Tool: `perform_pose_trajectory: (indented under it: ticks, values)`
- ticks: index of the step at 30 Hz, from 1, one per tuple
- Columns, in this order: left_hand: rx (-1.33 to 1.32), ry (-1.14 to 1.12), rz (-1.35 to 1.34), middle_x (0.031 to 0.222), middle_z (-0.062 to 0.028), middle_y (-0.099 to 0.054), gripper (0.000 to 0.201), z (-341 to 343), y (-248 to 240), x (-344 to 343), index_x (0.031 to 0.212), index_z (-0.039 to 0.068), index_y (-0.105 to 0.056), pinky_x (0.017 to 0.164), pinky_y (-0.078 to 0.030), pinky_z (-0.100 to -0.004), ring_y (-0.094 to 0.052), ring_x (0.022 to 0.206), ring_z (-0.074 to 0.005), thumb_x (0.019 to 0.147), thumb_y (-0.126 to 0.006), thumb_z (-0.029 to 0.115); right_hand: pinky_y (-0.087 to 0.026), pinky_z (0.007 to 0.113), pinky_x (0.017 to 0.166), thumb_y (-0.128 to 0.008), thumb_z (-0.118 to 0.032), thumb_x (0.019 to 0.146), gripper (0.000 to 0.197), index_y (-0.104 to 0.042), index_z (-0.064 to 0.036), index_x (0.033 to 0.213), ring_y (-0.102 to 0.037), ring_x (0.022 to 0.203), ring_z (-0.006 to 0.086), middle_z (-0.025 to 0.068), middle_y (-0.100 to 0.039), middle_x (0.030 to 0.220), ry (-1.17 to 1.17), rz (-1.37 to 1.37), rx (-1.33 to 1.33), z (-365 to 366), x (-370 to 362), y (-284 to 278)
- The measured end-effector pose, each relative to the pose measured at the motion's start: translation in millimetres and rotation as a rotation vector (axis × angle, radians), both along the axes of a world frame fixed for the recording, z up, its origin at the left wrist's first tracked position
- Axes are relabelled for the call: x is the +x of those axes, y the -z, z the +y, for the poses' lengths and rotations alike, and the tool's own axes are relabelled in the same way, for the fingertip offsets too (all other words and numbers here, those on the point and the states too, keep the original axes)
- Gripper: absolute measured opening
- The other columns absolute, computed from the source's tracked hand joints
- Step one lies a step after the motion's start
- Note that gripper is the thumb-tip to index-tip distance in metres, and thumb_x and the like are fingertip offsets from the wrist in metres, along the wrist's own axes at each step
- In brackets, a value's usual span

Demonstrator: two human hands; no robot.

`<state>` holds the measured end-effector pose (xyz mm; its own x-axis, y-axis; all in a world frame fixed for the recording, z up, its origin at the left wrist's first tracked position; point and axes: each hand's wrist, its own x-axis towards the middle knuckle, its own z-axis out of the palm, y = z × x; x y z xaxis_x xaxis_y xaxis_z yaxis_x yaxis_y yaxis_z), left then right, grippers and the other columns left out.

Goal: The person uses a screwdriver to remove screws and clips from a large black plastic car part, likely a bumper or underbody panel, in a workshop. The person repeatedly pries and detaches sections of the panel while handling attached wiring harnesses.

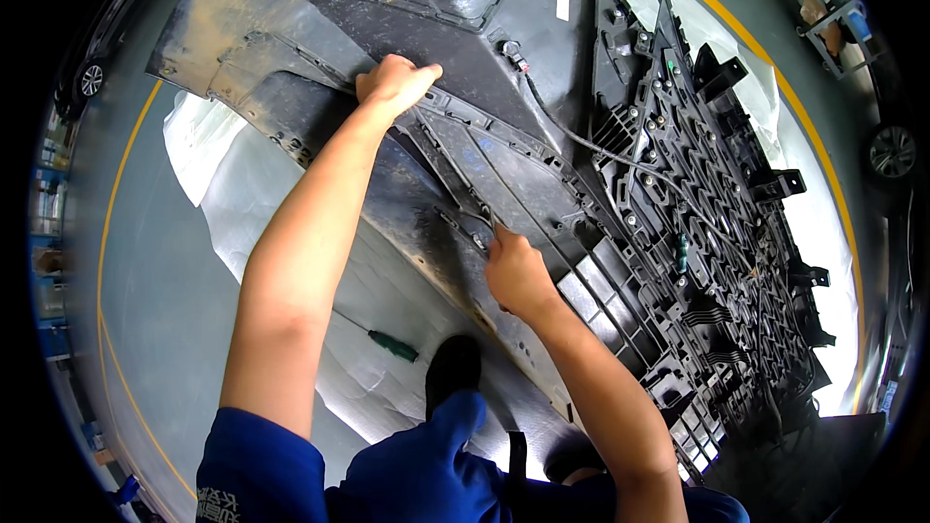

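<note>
A large black plastic car bumper cover (523,174), dusty and scuffed at its left end, lies in front of me. My left hand (392,84) is closed on the edge of a long ribbed strip (465,114) on that cover, thumb pointing right. Nearer to me, my right hand (521,273) wraps round a slim metal tool (493,222). Its grip is hidden in my fist, so its kind cannot be told. The exposed part reaches the seam between the strip and the lower panel. A black cable (572,136) runs across the cover to the right.
A green-handled screwdriver (393,345) lies on the pale sheet (344,281) by my shoe (453,368). Another green handle (682,254) rests on the black lattice grille (717,203) at right. Parked cars stand at both sides; a cart (835,27) is at the far right.
</note>
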<state>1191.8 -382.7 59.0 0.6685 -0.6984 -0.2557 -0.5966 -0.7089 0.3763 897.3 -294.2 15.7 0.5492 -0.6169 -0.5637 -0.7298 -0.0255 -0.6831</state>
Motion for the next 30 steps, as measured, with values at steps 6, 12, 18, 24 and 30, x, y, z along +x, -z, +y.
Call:
perform_pose_trajectory:
  ticks: [6,12,18,24,30]
  values:
    - [0.019,0.001,0.002,0.127,-0.0206,-0.073,0.063,-6.4,8.7,5.8,0.112,0.005,-0.079,0.116,-0.037,-0.0446,-0.060,0.127,-0.0426,0.087,-0.063,0.060,-0.056,0.060,0.089,-0.050,-0.017,0.102,0.051,-0.047,0.0006,0.150,-0.071,0.094,0.0526,0.0352,-0.071,0.101,0.131,0.036,-0.123,31.6,5.5,5.1]
    - [0.143,0.099,-0.049,0.125,-0.0178,-0.074,0.058,0.0,1.9,7.9,0.109,0.007,-0.080,0.116,-0.035,-0.0475,-0.064,0.125,-0.0368,0.089,-0.063,0.059,-0.055,0.058,0.087,-0.053,-0.023,0.106,0.042,-0.055,0.0022,0.140,-0.067,0.096,0.0554,0.0382,-0.068,0.104,0.155,-0.134,-0.264,1.4,-39.1,-49.0]
    - [0.188,0.123,-0.157,0.120,-0.0149,-0.076,0.046,-11.5,1.6,-4.6,0.103,0.010,-0.079,0.114,-0.036,-0.0505,-0.066,0.122,-0.0332,0.093,-0.062,0.051,-0.046,0.032,0.041,-0.052,-0.024,0.109,0.050,-0.046,-0.0058,0.155,-0.052,0.048,0.0127,0.0052,-0.055,0.072,0.410,-0.062,0.130,-71.1,-120.1,1.8]
    - [0.119,0.080,-0.231,0.110,-0.0178,-0.077,0.041,-3.8,13.1,1.8,0.094,0.009,-0.077,0.110,-0.038,-0.0506,-0.070,0.112,-0.0369,0.092,-0.063,0.048,-0.043,0.031,0.042,-0.051,-0.023,0.110,0.047,-0.049,-0.0071,0.154,-0.053,0.050,0.0136,0.0050,-0.053,0.079,0.471,-0.207,0.322,-75.6,-121.2,0.3]
    - [0.113,0.084,-0.291,0.100,-0.0140,-0.078,0.040,-8.6,15.3,-5.9,0.091,0.011,-0.077,0.105,-0.041,-0.0452,-0.071,0.106,-0.0343,0.094,-0.063,0.048,-0.043,0.034,0.041,-0.047,-0.018,0.109,0.044,-0.053,0.0013,0.147,-0.052,0.046,0.0151,0.0060,-0.053,0.067,0.377,-0.210,0.253,-86.1,-123.4,-3.9]
